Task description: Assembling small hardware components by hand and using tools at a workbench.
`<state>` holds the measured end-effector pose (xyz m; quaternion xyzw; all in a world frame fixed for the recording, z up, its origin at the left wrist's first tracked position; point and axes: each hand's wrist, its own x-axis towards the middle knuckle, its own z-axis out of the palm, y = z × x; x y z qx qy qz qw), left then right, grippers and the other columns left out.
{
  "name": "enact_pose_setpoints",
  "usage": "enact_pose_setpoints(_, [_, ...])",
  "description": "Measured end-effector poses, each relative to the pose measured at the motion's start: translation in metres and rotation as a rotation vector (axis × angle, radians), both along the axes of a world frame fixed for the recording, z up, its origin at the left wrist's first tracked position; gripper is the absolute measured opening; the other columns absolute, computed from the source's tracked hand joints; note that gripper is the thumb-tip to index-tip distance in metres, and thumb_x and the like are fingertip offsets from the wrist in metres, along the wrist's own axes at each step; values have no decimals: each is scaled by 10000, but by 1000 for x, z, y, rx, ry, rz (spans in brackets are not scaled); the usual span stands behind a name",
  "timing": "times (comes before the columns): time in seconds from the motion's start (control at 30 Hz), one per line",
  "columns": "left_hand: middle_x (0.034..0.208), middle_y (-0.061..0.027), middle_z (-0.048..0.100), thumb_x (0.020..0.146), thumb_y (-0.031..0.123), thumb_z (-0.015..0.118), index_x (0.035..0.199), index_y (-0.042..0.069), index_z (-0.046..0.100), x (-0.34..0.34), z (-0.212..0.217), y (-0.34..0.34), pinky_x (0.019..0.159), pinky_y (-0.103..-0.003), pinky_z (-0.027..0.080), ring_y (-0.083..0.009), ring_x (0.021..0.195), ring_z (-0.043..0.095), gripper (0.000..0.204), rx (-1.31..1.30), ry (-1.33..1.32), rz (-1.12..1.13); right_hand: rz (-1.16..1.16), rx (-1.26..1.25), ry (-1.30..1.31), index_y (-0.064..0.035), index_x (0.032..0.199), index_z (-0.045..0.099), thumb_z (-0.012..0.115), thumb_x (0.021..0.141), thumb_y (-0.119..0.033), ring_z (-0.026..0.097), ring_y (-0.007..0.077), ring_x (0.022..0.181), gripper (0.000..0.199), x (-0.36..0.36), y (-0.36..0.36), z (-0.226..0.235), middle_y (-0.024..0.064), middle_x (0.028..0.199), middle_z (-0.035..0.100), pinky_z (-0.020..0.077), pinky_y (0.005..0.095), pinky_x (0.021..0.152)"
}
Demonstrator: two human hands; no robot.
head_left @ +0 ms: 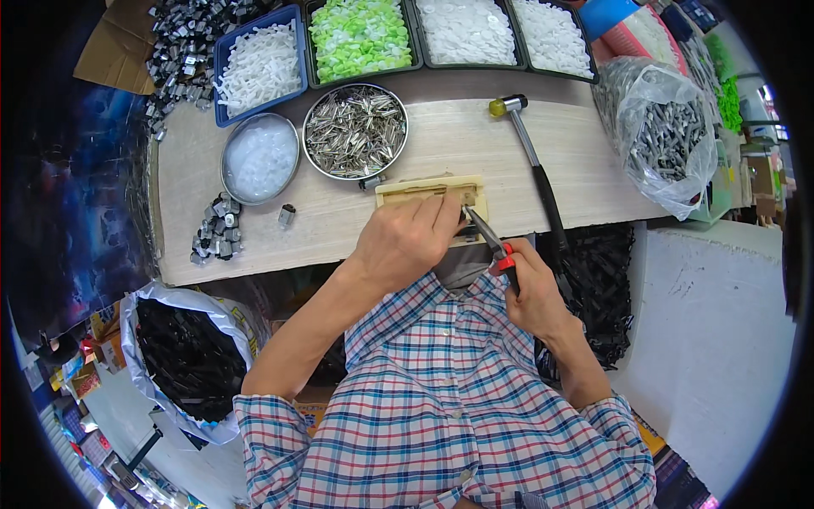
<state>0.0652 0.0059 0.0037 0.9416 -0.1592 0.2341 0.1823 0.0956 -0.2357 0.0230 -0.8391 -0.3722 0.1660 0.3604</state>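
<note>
Both hands work at the near edge of a pale wooden bench (441, 140). Left hand (405, 242): fingers curled and pressed down on a cream plastic jig block (432, 191), fingertips pinching a small dark part at its right end; the part itself is too small to identify. Right hand (534, 293): closed around the red-and-black handles of needle-nose pliers (487, 233), whose tip meets the same spot on the block.

Other items, largest to smallest:
- Clear plastic bag of grey metal parts (670, 136), right end of bench.
- White sack of black plastic pieces (186, 348), on the floor at lower left.
- Heap of black plastic pieces (602, 280), beside the right forearm.
- Row of trays along the far edge: blue tray of white clips (259, 64), tray of green plastic pieces (360, 34), two trays of white discs (504, 30).
- Round tin of metal pins (354, 131), just behind the block.
- Round tin of clear pieces (259, 159), left of it.
- Mallet with a yellow-tipped head (530, 153), lying to the right of the block.
- Small cluster of grey metal clips (216, 231), left side of bench.
</note>
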Motion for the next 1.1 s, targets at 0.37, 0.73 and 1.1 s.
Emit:
enact_pose_setpoints(0.37, [708,-121,633,932,137,712,1142,-22,664,-32,19,-1,561,-285,481,-160,606,627,268,-763,770,-169,-22,49,43,39,1080,612,526,661,181,629,381,1012,450,-22,-28,-23,207,1213,563,531,365,863])
enact_pose_setpoints(0.73, [882,-62,658,682,156,840,1022,47,679,-2,9,-16,673,-339,556,-250,895,665,391,-168,213,-17,-235,-49,59,66,1115,605,514,696,168,634,376,987,441,-31,-26,-33,216,1214,568,511,349,829])
enact_pose_setpoints(1.1, [867,-43,678,555,55,800,1047,25,691,1,2,-11,653,-323,564,-225,895,661,504,-2,128,-12,-245,43,14,54,1081,634,505,712,173,633,353,999,408,-33,-19,-23,206,1198,585,504,332,844])
